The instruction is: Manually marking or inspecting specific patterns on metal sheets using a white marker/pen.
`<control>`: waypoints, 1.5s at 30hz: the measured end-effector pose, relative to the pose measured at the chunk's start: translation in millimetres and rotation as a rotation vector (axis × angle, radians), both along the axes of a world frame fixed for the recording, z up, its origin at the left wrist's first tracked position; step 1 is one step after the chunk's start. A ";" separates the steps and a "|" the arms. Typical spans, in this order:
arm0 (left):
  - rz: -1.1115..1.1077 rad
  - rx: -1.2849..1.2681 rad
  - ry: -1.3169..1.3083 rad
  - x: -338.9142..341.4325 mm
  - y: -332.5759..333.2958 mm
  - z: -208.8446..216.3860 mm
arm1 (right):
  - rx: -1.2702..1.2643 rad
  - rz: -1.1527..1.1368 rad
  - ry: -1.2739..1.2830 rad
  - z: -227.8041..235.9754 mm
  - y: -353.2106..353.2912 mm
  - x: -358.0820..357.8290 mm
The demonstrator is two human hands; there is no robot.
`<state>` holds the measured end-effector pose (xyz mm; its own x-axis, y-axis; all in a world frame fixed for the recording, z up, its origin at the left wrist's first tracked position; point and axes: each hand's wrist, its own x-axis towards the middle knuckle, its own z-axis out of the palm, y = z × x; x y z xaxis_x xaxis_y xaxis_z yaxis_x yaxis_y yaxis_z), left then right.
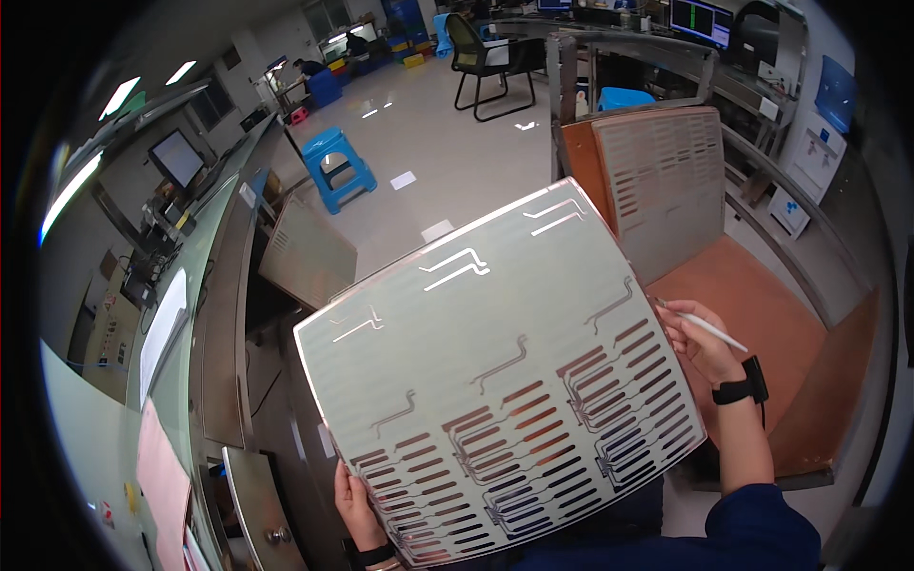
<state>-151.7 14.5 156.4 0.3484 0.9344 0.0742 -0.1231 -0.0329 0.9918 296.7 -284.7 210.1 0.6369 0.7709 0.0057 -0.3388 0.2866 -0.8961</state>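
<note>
A large, thin circuit panel (428, 333), pale grey-green with coppery slots and track patterns, is held tilted in front of me. My left hand (356, 509) is closed on its lower left edge, partly hidden by the sheet. At the right edge, my right hand (705, 347) grips the panel and also holds a slim white pen (719, 331) that points out to the lower right. Fingers behind the panel are out of sight. A black band circles each wrist.
To the right, a metal-framed rack (733, 181) with a copper-coloured base (752, 305) holds similar upright panels (666, 176). Another panel (309, 247) leans by the left bench (228, 238). Beyond stand a blue stool (338, 167) and a black chair (490, 62). Below left, a cabinet door (262, 504) hangs ajar.
</note>
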 end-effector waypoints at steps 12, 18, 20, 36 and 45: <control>0.057 -0.086 0.285 -26.0 -30.1 -7.5 | -0.464 -0.502 -0.760 -46.3 23.7 -67.7; 0.071 -0.105 0.612 -38.8 -23.0 2.8 | -0.797 -0.515 -1.131 -36.6 25.5 -74.7; 0.107 0.302 0.963 -44.4 -5.3 14.9 | -0.902 -0.603 -1.468 -28.4 30.4 -73.9; -0.145 0.900 0.615 274.5 79.4 -5.1 | -0.387 0.126 -0.885 -32.0 139.1 -76.8; -0.185 0.823 0.606 275.9 85.5 -5.2 | -0.202 0.033 -1.119 -48.0 137.4 -70.8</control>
<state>124.2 100.0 151.2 0.6731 0.6018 0.4298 0.3163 -0.7596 0.5682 225.9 -147.2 162.0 0.3315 0.8389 0.4318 0.6759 0.1081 -0.7290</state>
